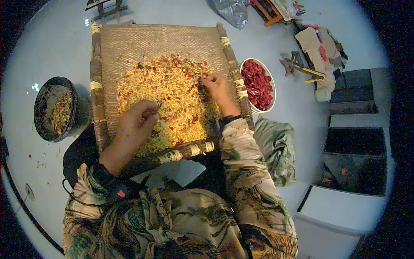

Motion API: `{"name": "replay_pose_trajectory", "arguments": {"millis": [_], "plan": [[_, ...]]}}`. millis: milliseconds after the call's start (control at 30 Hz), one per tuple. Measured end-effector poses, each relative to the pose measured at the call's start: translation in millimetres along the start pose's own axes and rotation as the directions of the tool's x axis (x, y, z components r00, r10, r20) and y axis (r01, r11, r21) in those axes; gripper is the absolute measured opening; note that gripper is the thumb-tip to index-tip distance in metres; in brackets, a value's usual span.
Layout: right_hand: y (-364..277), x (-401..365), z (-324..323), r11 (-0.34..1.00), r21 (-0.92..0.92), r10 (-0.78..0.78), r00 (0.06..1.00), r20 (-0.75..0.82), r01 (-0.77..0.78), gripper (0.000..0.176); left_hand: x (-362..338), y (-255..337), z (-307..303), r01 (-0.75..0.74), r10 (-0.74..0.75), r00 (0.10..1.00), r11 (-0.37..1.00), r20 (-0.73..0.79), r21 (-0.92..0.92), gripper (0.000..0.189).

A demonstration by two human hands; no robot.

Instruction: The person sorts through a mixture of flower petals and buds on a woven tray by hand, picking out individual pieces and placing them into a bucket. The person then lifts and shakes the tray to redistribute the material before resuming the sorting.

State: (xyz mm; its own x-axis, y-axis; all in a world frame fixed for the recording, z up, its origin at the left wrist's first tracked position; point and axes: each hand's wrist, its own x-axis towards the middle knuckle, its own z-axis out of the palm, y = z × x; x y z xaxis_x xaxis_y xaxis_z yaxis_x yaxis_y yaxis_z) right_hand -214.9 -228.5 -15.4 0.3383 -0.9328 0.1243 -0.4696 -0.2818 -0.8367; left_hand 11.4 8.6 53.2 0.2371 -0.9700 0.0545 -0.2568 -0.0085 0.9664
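Yellow seeds mixed with red flakes (pixel 172 95) lie spread on a woven tray (pixel 172 39) with a wooden frame bound by pale strips. Over the lower left part of the seeds is my left hand (pixel 136 125), its thumb and fingers pinched together; whatever sits between the tips is too small to name. My right hand (pixel 217 90) is at the right edge of the seeds, fingertips drawn together on red bits, with any held piece too small to make out.
Left of the tray stands a black bucket (pixel 56 110) with plant scraps inside. A white bucket (pixel 258 86) of dark red pieces is on the right, above a green cloth sack (pixel 276 151). A plastic bag (pixel 233 13) and a wooden stool (pixel 302 69) lie farther off.
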Motion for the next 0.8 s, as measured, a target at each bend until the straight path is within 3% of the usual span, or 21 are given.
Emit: {"name": "replay_pose_trajectory", "arguments": {"millis": [33,133,233,333,433,633,733,800], "plan": [[-3.2,2.6,-6.6,0.983,0.171,0.056,0.995,0.083,-0.07,0.013,-0.1,2.1,-0.6,0.002,-0.002,1.0,1.0,0.006,0.007,0.019],[-24.2,2.3,-23.4,0.92,0.224,0.277,0.938,0.207,-0.321,0.01,1.0,7.9,-0.2,-0.024,0.023,0.999,0.999,0.027,0.037,0.019],[-53.1,-7.8,-28.5,0.729,0.56,0.23,0.911,0.341,-0.394,0.011,1.1,10.5,0.6,-0.02,0.018,0.999,0.998,0.036,0.062,0.02],[-71.9,-15.0,-28.0,0.666,0.644,0.171,0.917,0.36,-0.377,0.018,1.2,4.8,6.8,-0.01,0.009,1.0,1.0,-0.017,-0.012,0.019],[-89.4,-21.7,-31.4,0.662,0.623,0.234,0.904,0.358,-0.418,0.022,1.4,9.9,1.6,-0.047,0.047,0.999,0.998,0.009,0.041,0.019],[-74.4,-25.2,-41.5,0.598,0.616,0.247,0.849,0.467,-0.513,0.021,1.0,13.8,1.7,0.077,-0.078,0.996,0.997,0.042,0.019,0.019],[-70.1,-26.3,-46.8,0.628,0.524,0.325,0.806,0.496,-0.575,0.02,0.2,13.0,6.1,-0.058,0.066,0.996,0.988,-0.053,0.144,0.017],[-67.1,-27.1,-53.6,0.714,0.431,0.405,0.828,0.387,-0.551,0.021,0.8,7.5,5.4,-0.063,0.069,0.997,0.989,-0.033,0.137,0.017]]}}
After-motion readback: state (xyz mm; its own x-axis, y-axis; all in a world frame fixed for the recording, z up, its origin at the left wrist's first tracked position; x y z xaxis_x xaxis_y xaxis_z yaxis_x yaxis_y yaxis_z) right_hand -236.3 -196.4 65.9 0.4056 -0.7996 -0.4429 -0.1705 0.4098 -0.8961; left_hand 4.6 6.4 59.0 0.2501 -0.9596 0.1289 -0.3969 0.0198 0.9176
